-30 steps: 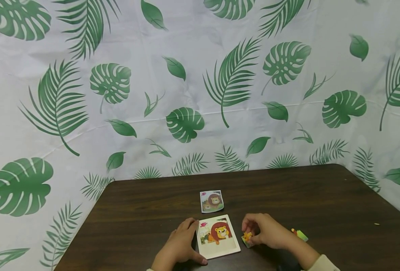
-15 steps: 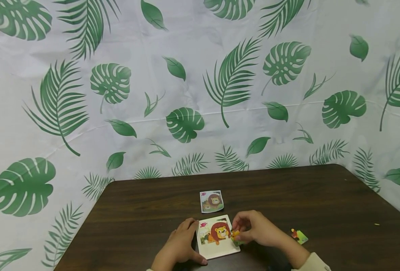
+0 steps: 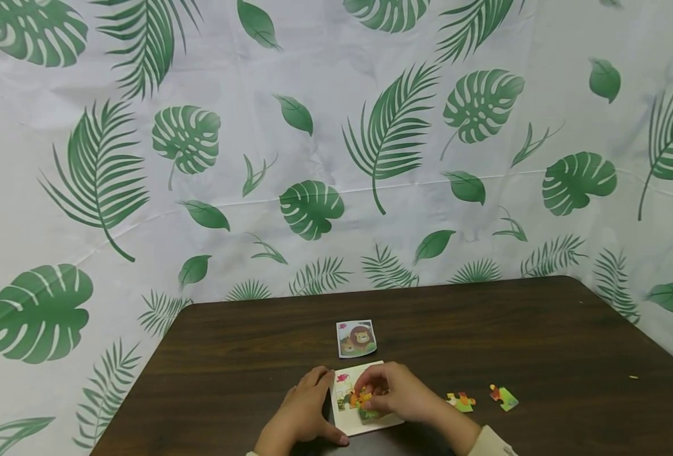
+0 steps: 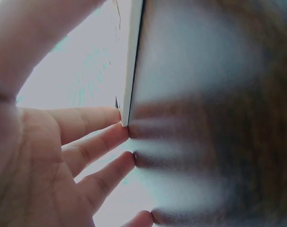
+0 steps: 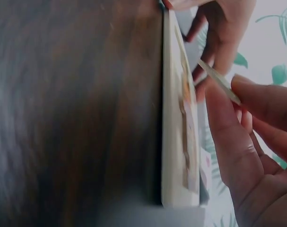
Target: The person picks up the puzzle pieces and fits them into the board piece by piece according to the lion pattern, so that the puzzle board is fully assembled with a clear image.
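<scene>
A pale wooden puzzle board [image 3: 348,425] lies near the table's front, partly filled with lion picture pieces. My left hand [image 3: 302,411] holds it along the left side, thumb at the near corner and fingers by the far one. In the left wrist view, fingertips touch the board's edge [image 4: 130,71] and the tabletop. Above the board, my right hand [image 3: 396,392] pinches a greenish puzzle piece [image 3: 369,415] between thumb and finger. The right wrist view shows that piece [image 5: 219,81] edge-on, tilted and apart from the board. Much of the lion picture is hidden behind the right hand.
Two loose puzzle pieces rest to the right on the dark wood table [image 3: 245,354]: an orange-and-green piece [image 3: 461,401] and a red-and-green piece [image 3: 503,397]. Behind the board lies a small lion picture card [image 3: 356,339]. A leaf-print cloth [image 3: 314,158] hangs behind the table.
My right hand has moved left with its puzzle piece, from beside the board to over it. The orange-and-green loose piece now shows beyond the forearm. My left hand keeps its place.
</scene>
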Available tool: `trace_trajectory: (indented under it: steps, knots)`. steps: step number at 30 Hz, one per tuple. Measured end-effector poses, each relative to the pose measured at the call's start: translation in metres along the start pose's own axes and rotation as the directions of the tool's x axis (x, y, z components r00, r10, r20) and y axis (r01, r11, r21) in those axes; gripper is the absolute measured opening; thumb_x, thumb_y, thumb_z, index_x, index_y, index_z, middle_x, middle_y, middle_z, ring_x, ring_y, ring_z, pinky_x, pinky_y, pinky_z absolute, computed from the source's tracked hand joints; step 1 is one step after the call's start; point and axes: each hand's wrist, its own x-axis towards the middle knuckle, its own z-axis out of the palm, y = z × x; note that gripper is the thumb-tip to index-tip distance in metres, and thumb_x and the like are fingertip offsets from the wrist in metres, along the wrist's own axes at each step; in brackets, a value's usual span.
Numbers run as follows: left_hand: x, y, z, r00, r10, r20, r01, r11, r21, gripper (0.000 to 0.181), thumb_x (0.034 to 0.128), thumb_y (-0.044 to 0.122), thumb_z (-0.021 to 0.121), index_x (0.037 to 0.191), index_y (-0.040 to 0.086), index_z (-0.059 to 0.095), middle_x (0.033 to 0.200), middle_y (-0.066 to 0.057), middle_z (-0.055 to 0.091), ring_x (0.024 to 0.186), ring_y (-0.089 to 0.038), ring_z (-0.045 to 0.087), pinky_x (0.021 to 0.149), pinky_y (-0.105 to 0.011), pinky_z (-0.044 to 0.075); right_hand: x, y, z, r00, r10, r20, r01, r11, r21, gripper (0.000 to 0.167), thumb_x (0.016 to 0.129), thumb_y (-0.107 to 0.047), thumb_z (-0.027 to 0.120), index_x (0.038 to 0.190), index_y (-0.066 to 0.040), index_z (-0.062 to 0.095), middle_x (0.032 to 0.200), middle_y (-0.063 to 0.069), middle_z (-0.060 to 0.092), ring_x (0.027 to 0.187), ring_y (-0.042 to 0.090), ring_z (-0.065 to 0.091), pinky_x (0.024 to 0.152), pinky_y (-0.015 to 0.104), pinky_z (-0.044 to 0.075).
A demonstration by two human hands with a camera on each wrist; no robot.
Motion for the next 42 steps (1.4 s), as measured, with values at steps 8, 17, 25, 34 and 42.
trace_trajectory:
  steps: [8, 17, 25, 34, 42]
  knots:
    - [0.000, -0.002, 0.001, 1.000, 0.016, -0.012, -0.016, 1.000, 0.001, 0.105, 0.0537, 0.045, 0.086, 0.136, 0.000, 0.040, 0.138, -0.019, 0.035, 0.127, -0.040, 0.030, 0.090, -0.065, 0.029, 0.007, 0.002, 0.014, 0.999, 0.018, -0.048, -0.018, 1.000, 0.007, 0.018, 0.072, -0.002, 0.075, 0.087, -0.008, 0.066, 0.077, -0.004, 0.058, 0.067, 0.007, 0.053, 0.062, 0.022, 0.045]
    - [-0.002, -0.002, 0.002, 0.996, 0.064, -0.057, -0.062, 0.997, 0.035, 0.102, 0.0524, 0.046, 0.087, 0.133, 0.001, 0.044, 0.134, -0.019, 0.039, 0.123, -0.039, 0.034, 0.088, -0.063, 0.034, 0.013, 0.001, 0.023, 0.998, -0.012, -0.058, 0.010, 0.999, -0.037, 0.021, 0.068, 0.003, 0.075, 0.082, -0.010, 0.066, 0.071, -0.007, 0.057, 0.062, 0.003, 0.052, 0.057, 0.021, 0.045]
    - [-0.002, -0.001, 0.001, 0.997, 0.054, -0.051, -0.053, 0.998, 0.029, 0.103, 0.0522, 0.045, 0.087, 0.134, 0.000, 0.043, 0.134, -0.018, 0.038, 0.124, -0.039, 0.033, 0.088, -0.063, 0.033, 0.016, -0.004, 0.024, 0.997, 0.046, -0.069, -0.046, 0.999, -0.006, 0.020, 0.066, 0.006, 0.077, 0.078, -0.006, 0.066, 0.065, -0.005, 0.054, 0.053, 0.005, 0.048, 0.043, 0.019, 0.043]
    - [-0.003, -0.001, 0.000, 0.999, 0.039, -0.037, -0.039, 0.999, 0.004, 0.102, 0.0532, 0.043, 0.087, 0.134, 0.000, 0.042, 0.135, -0.019, 0.037, 0.125, -0.040, 0.032, 0.089, -0.065, 0.031, 0.017, -0.006, 0.026, 0.997, 0.060, -0.048, -0.063, 0.996, -0.060, 0.022, 0.061, 0.004, 0.080, 0.073, -0.009, 0.066, 0.061, -0.008, 0.055, 0.054, 0.003, 0.049, 0.049, 0.020, 0.041]
    - [-0.002, -0.001, 0.000, 0.998, 0.052, -0.043, -0.051, 0.998, 0.022, 0.101, 0.0519, 0.043, 0.088, 0.133, 0.002, 0.043, 0.134, -0.017, 0.038, 0.124, -0.039, 0.033, 0.087, -0.065, 0.032, 0.018, -0.011, 0.026, 0.996, 0.066, -0.054, -0.073, 0.987, -0.143, 0.025, 0.060, 0.002, 0.082, 0.069, -0.009, 0.061, 0.058, -0.009, 0.052, 0.053, 0.002, 0.047, 0.049, 0.019, 0.040]
